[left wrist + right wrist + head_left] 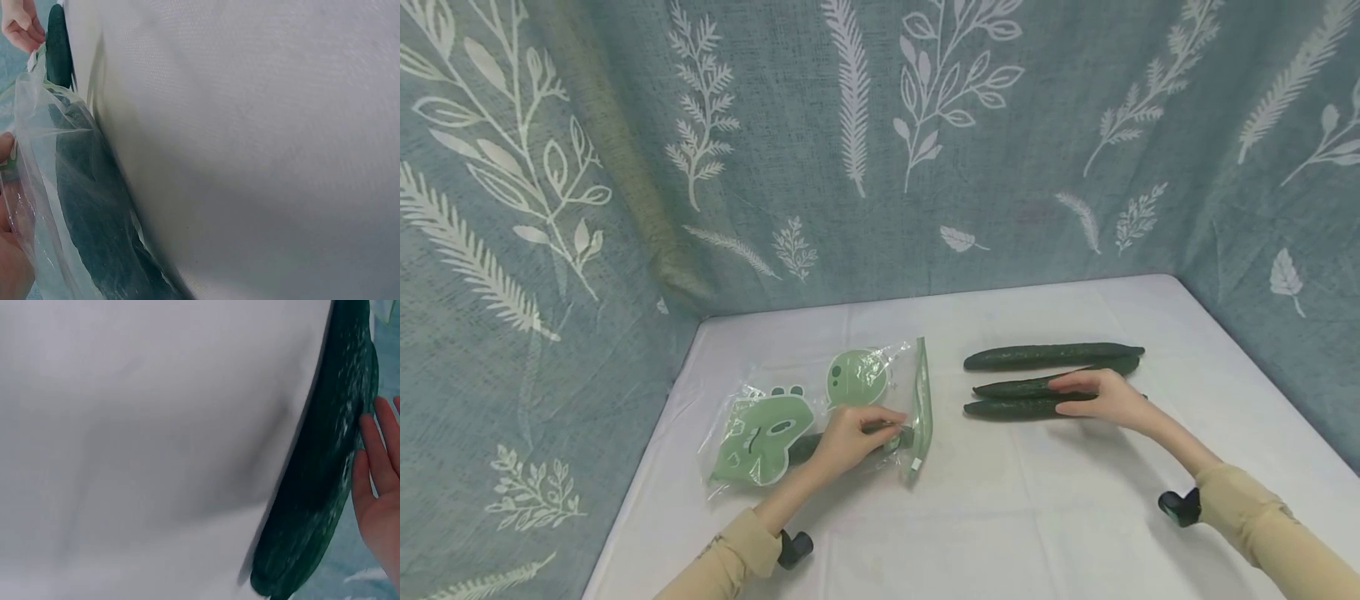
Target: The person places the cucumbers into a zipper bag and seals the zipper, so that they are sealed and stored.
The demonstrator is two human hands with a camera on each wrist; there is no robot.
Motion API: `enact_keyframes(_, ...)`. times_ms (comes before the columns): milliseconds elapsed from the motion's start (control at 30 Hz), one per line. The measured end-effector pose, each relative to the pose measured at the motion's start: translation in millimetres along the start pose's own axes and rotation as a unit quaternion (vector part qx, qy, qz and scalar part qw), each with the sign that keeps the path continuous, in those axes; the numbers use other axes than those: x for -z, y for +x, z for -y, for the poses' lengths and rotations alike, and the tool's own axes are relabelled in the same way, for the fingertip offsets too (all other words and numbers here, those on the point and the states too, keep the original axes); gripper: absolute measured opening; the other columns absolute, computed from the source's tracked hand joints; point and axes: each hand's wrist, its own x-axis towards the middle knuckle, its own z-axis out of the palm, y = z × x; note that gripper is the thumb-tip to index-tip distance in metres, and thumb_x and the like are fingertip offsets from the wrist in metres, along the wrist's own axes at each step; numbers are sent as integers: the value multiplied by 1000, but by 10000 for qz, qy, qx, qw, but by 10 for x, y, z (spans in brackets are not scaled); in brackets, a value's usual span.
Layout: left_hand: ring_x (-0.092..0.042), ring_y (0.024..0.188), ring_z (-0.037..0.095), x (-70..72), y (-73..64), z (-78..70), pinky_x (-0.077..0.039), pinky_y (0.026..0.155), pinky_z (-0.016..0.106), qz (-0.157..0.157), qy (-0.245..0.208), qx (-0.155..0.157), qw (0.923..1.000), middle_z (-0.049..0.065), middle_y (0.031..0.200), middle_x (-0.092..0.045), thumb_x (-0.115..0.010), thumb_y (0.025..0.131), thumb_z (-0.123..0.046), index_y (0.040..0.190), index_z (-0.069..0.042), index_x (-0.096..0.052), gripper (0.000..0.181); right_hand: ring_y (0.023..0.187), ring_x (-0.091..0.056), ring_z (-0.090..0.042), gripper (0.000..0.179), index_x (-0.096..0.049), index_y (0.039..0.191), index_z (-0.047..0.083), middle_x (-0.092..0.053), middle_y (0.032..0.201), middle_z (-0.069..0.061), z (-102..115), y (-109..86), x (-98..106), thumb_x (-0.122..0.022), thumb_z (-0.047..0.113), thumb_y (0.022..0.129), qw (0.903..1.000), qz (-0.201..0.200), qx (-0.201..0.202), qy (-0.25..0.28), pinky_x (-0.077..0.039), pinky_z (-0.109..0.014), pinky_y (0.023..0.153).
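A clear zip bag (922, 375) with a green zip strip and green cartoon prints lies on the left of the table. Inside it is a cucumber (94, 200), partly covered by the arm in the head view. My left hand (853, 437) pinches the bag's film near its mouth, above that cucumber. On the right, three dark green cucumbers lie side by side: a far one (1052, 356), a middle one (1011, 389) and a near one (1011, 408). Over the two nearer ones is my right hand (1105, 400), fingers extended beside them; contact is hard to tell.
A white cloth covers the table (985, 517). Blue-green curtains (880, 233) with white leaf prints hang behind it and along both sides. The bag's far part shows a round green print (856, 377).
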Motion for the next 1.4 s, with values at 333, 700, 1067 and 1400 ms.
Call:
enact_keyframes(333, -71, 93, 16, -6, -6, 14, -56, 85, 18, -24, 7, -19, 10000, 3, 99, -74, -72, 82, -11, 99, -10, -74, 17, 110, -60, -42, 46, -61, 120, -2, -64, 119, -22, -203, -128, 197, -71, 26, 85, 9994, 9, -281, -217, -54, -49, 91)
enact_keyframes(700, -71, 95, 18, 5, -22, 23, -56, 86, 19, -18, -32, 59, 10000, 4, 100, -74, -72, 82, -9, 99, -8, -73, 17, 107, -59, -42, 41, -66, 113, 1, -66, 114, -21, -306, -181, 191, -74, 25, 81, 9971, -142, -228, -718, -52, -55, 89)
enact_keyframes(1067, -70, 96, 18, -12, -38, 15, -56, 86, 19, 45, -125, 99, 9999, 4, 101, -74, -71, 83, -10, 99, -8, -73, 17, 89, -59, -3, 35, -70, 103, 5, -68, 100, -8, -337, -228, 149, -80, 22, 75, 9961, -120, 121, -861, -51, -20, 70)
enact_keyframes(1400, -70, 96, 19, -11, -29, 19, -56, 86, 20, 22, -111, 76, 9999, 5, 101, -74, -71, 82, -8, 99, -4, -73, 17, 107, -61, -39, 41, -69, 111, 7, -69, 112, -15, -388, -286, 134, -80, 24, 75, 9943, 32, -68, -1068, -57, -43, 84)
